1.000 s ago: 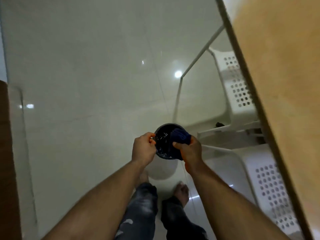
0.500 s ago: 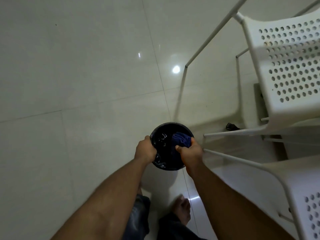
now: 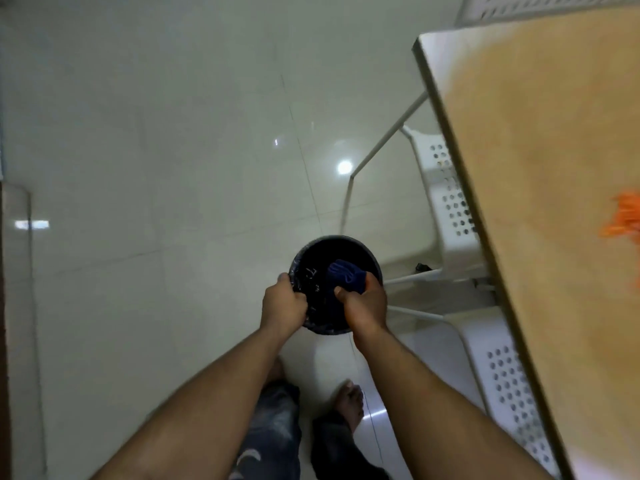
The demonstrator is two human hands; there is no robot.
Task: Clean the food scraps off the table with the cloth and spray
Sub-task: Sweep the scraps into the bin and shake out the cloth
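Observation:
A round black bin (image 3: 346, 249) lined with a dark bag is held up over the floor in front of me. My left hand (image 3: 282, 303) grips its left rim. My right hand (image 3: 365, 304) holds a bunched dark blue cloth (image 3: 344, 277) over the bin's opening. The wooden table (image 3: 540, 168) fills the right side, with orange food scraps (image 3: 623, 220) near its right edge. No spray bottle is in view.
White perforated plastic chairs (image 3: 446, 202) stand tucked under the table's left edge, another chair seat (image 3: 512, 386) lower right. Glossy pale floor tiles (image 3: 173, 168) spread to the left. My bare feet and trouser legs show below the bin.
The view has swung back right, so the table top and the orange scraps are in sight. Both hands stay on the bin and cloth as before.

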